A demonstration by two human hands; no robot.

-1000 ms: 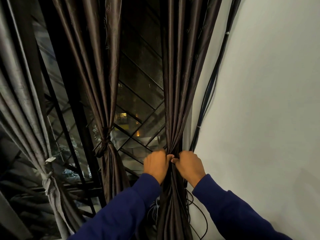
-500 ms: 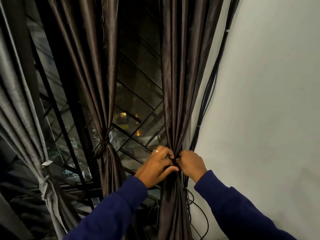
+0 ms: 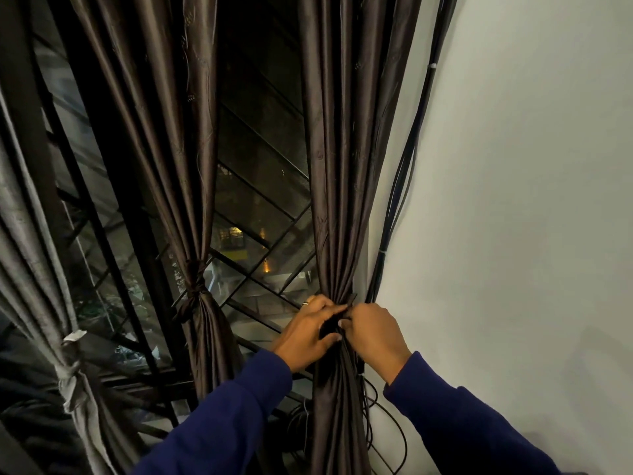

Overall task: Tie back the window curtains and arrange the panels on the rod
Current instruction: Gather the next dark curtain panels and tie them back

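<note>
A dark brown satin curtain panel (image 3: 337, 166) hangs at the right of the window, gathered into a narrow bunch at waist height. My left hand (image 3: 305, 334) and my right hand (image 3: 373, 332) meet at that bunch, each pinching an end of a dark tie-back strip (image 3: 349, 303) wrapped around it. A ring shows on a left finger. The middle brown panel (image 3: 185, 166) is tied with a knotted strip (image 3: 195, 293). A grey panel (image 3: 30, 252) at the far left is knotted lower down (image 3: 70, 382).
A white wall (image 3: 513, 200) fills the right side. Black cables (image 3: 404, 186) run down the wall beside the right panel and loop near the floor. A dark window grille (image 3: 260, 214) with diagonal bars stands behind the curtains.
My left hand has turned from a closed fist on the bunch to fingers reaching across its front. Both hands stay at the same height on the right panel.
</note>
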